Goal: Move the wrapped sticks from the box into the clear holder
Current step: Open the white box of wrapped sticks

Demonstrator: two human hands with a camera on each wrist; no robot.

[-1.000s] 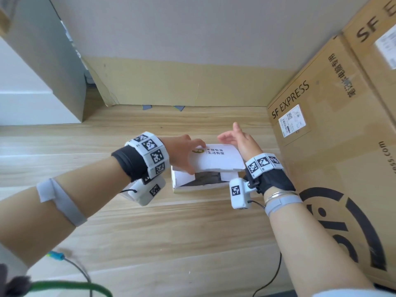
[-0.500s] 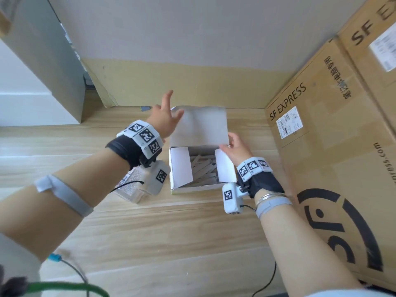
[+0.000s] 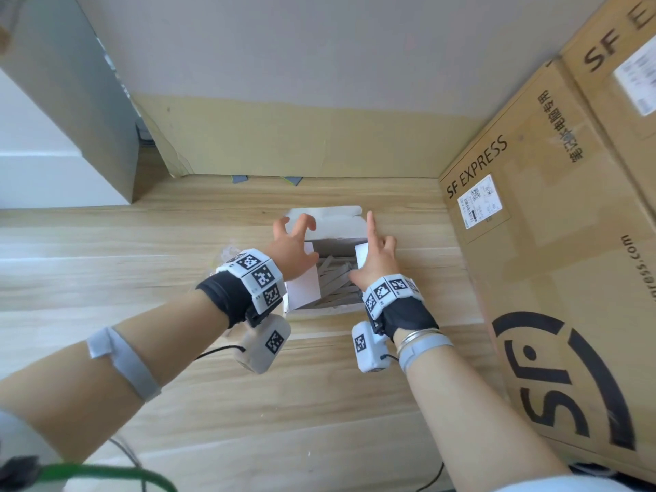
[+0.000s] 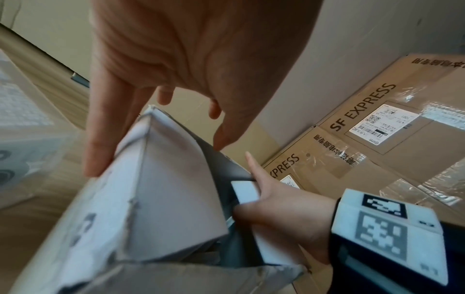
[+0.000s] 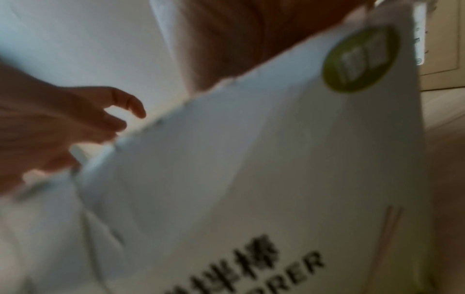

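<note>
A small white box (image 3: 324, 221) stands open on the wooden floor, its lid folded back. Several paper-wrapped sticks (image 3: 337, 280) lie inside. My left hand (image 3: 294, 241) hovers over the box's left flap (image 3: 303, 284) with fingers spread and loosely bent; in the left wrist view its thumb (image 4: 96, 157) lies along the box's outer side. My right hand (image 3: 372, 259) is at the right flap (image 3: 361, 255), index finger straight beside it and thumb at the inner side. The clear holder (image 3: 227, 253) peeks out behind my left wrist, mostly hidden.
Large SF Express cardboard cartons (image 3: 553, 261) wall off the right side, close to the box. A cardboard sheet (image 3: 301, 143) leans on the back wall. A grey cabinet (image 3: 71, 101) stands at the back left. Bare floor (image 3: 106, 264) stretches left of the box.
The lid has been swung fully back and the sticks are exposed. My left hand came down from the lid to the left flap; my right hand shifted up along the right flap, index finger extended.
</note>
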